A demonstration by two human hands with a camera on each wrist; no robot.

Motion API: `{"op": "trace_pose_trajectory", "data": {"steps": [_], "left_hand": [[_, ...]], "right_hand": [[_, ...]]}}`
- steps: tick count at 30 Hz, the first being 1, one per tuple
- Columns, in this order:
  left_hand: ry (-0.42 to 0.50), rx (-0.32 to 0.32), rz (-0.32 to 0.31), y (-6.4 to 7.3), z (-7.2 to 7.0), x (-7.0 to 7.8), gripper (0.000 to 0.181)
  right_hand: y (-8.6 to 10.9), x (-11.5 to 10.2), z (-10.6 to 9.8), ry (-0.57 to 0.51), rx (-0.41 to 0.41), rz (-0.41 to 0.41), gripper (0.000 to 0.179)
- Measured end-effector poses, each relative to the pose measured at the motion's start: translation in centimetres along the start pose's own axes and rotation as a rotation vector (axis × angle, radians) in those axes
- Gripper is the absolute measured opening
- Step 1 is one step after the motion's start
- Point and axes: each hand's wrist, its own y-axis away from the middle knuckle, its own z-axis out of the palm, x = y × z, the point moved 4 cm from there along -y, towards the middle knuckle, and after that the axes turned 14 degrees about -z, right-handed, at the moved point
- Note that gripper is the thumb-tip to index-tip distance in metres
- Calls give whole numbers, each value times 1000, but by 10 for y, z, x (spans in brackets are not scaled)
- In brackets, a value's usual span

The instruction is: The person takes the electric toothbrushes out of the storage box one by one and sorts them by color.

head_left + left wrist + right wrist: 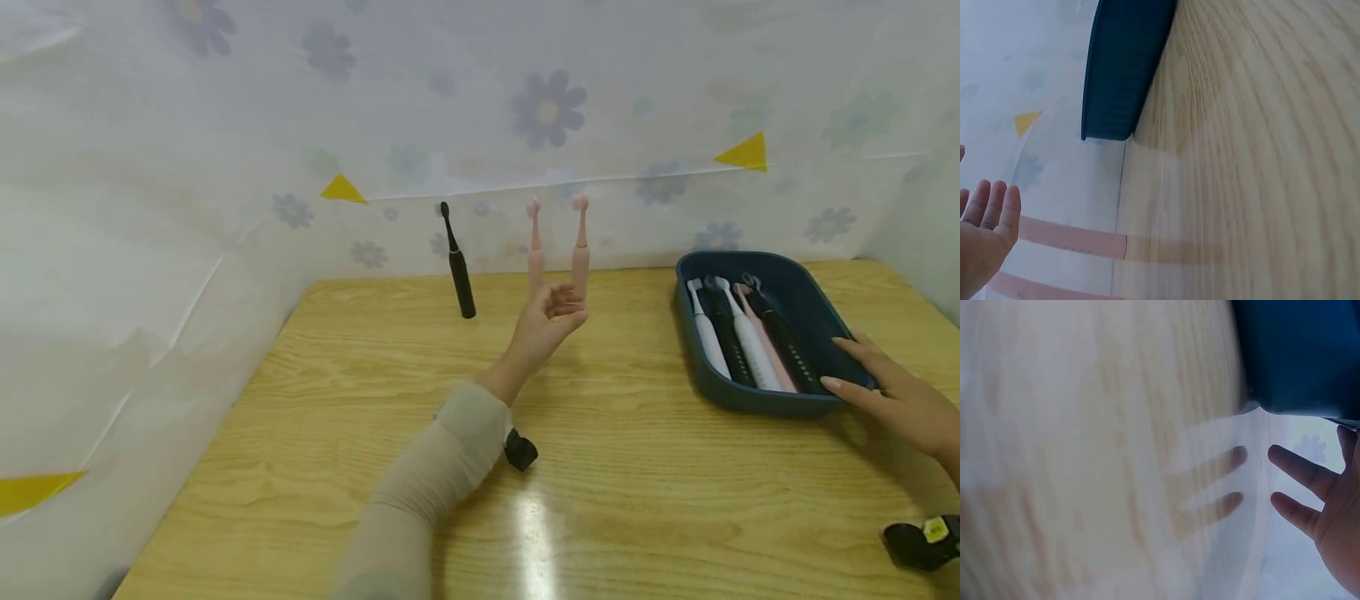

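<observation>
My left hand [542, 323] is at the lower part of a pink electric toothbrush [581, 258] standing upright on the table. Its thumb and fingers are spread, and nothing shows between them in the left wrist view. Close by on the left, another pink electric toothbrush [535, 242] stands partly behind the fingers. At the right, my right hand [900, 404] rests its thumb and a finger over the near right corner of a dark blue tray [780, 404]. Two straight fingers [1300, 472] of it hang outside the tray in the right wrist view.
White, black and pink electric toothbrushes [753, 346] lie side by side in the tray. A black electric toothbrush [461, 279] stands upright left of the pink ones. Flower-patterned sheeting [450, 108] with yellow triangles hangs behind the wooden table [622, 492].
</observation>
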Motion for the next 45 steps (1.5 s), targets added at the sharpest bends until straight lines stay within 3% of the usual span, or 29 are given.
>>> {"op": "trace_pose_trajectory", "data": {"steps": [17,26,36,40,45], "left_hand": [[20,-183,-74,-8,49,-9,46],[73,-227,-115,-12,69,-10,49],[132,-293,-151,-32,96,-23,50],[106,-317,-152,-35,106,-21,50],[61,-315,-188,-28,113,-9,51]], "right_hand": [[0,4,1,25,16,-14,69],[0,6,2,21,20,-5,69],[-1,-4,3,10,17,-12,68],[-1,-2,2,7,18,-11,69],[-1,3,2,13,23,-16,70]]}}
